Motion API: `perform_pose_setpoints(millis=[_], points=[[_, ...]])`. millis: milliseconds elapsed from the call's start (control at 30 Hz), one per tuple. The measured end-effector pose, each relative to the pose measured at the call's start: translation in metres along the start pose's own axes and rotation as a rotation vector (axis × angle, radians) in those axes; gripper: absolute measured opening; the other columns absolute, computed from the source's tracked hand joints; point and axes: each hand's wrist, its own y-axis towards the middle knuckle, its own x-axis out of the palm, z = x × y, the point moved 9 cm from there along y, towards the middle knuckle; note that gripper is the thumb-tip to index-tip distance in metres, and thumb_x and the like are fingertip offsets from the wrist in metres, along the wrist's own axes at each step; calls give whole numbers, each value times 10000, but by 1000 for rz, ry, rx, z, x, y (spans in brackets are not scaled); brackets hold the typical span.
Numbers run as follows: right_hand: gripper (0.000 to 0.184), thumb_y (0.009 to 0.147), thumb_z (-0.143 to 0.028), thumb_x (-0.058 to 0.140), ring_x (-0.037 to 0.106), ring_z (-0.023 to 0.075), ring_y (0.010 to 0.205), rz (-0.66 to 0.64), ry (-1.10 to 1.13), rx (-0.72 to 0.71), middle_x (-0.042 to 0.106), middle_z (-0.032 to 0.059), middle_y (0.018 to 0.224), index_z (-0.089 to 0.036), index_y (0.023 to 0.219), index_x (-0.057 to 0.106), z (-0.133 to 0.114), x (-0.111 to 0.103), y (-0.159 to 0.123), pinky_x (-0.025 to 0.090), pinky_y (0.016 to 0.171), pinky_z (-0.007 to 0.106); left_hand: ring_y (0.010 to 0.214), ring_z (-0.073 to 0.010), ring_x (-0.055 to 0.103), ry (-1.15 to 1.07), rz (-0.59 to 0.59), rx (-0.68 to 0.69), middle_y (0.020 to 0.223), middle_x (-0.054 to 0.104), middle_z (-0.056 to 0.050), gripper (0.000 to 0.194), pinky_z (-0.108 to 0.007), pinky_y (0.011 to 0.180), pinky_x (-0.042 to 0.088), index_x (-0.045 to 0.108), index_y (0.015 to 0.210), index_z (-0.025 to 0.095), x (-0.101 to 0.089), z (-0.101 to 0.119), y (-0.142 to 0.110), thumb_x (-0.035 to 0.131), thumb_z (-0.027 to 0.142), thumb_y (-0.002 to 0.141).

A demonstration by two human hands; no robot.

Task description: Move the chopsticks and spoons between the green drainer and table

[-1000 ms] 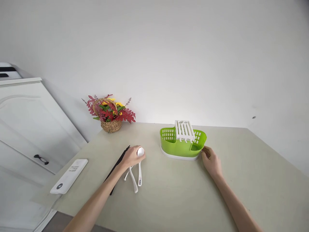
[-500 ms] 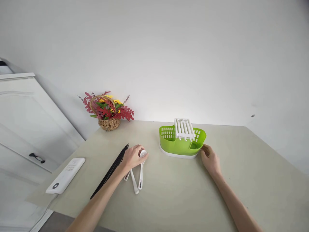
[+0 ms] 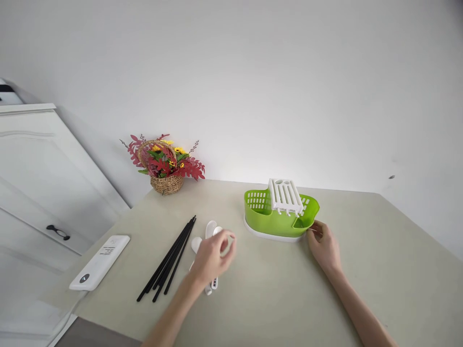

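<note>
My left hand (image 3: 213, 256) hovers over several white spoons (image 3: 211, 228), its curled fingers and thumb apart with nothing between them. It hides much of the spoon handles. Left of the spoons, a bundle of black chopsticks (image 3: 168, 262) lies slantwise on the table. At the right end of a green cutlery holder (image 3: 269, 224), my right hand (image 3: 324, 246) grips the side low down, its fingertips partly hidden. The holder has a white base and a white slotted rack (image 3: 285, 195) with hooks across its middle.
A wicker basket of red and yellow flowers (image 3: 167, 184) stands at the back left of the table (image 3: 275, 294). Near the left edge lies a white power strip (image 3: 100, 262) with a cord. A white cabinet (image 3: 47, 183) is beyond it.
My left hand has come off the spoons and moved slightly right and nearer to me, showing more chopsticks. My right hand stays at the holder. The whole view has shifted a little.
</note>
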Motion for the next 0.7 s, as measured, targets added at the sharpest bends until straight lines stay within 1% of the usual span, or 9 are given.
perform_pose_setpoints(millis=[67,133,200,267,333,400,467,567,700], points=[[479,850,-466,566,731,299,1076,8,6,9,749,125,1237,-208,1244,653,-1,-1,-1,557,924,451,546,-104,487,-92,-93,3,640,527,54,168,-216,578,383,665,1022,224,18,22,-25,523,315,1019],[519,849,-466,572,737,289,1072,13,20,14,744,117,1266,-218,1301,634,-2,-2,-2,565,920,438,527,-100,492,-168,-167,-10,618,532,56,158,-213,563,379,663,1015,226,36,38,-49,522,297,1016],[585,849,-452,570,728,276,1116,6,52,1,720,110,1339,-231,1391,596,-4,-2,-4,567,942,416,516,-100,503,-186,-225,-52,622,563,55,146,-216,549,371,665,1034,235,50,44,-68,531,286,1003],[639,843,-437,572,720,274,1148,-22,74,-7,699,101,1391,-250,1455,572,-5,0,-5,565,959,405,509,-101,513,-183,-264,-121,633,599,53,142,-218,547,374,668,1039,244,60,41,-81,538,280,993],[651,837,-432,579,725,287,1135,-63,68,-1,699,94,1400,-267,1467,585,-5,3,-6,562,959,417,521,-106,530,-188,-260,-190,642,616,47,158,-216,550,384,666,1016,244,62,33,-89,518,297,1005],[635,838,-437,580,735,297,1103,-96,47,5,707,86,1388,-276,1452,609,-4,6,-6,557,955,431,539,-111,544,-198,-235,-225,648,619,39,196,-219,553,391,658,987,238,62,28,-93,485,323,1025],[622,847,-439,577,736,297,1093,-121,40,-12,709,83,1381,-274,1446,615,-5,8,-7,552,957,434,531,-111,539,-192,-230,-218,651,627,37,201,-230,552,382,649,971,236,63,27,-95,478,325,1025],[622,865,-451,578,722,290,1100,-163,58,-53,687,92,1399,-258,1456,594,-9,15,-10,546,970,436,513,-111,536,-158,-254,-179,646,645,45,167,-252,558,359,642,962,241,68,29,-97,484,277,1004],[648,890,-547,602,661,302,1190,-241,73,-102,634,130,1429,-221,1449,564,-20,37,-20,512,1048,463,538,-116,583,-154,-270,-138,667,678,46,139,-267,581,362,639,966,242,71,33,-98,500,232,976]])
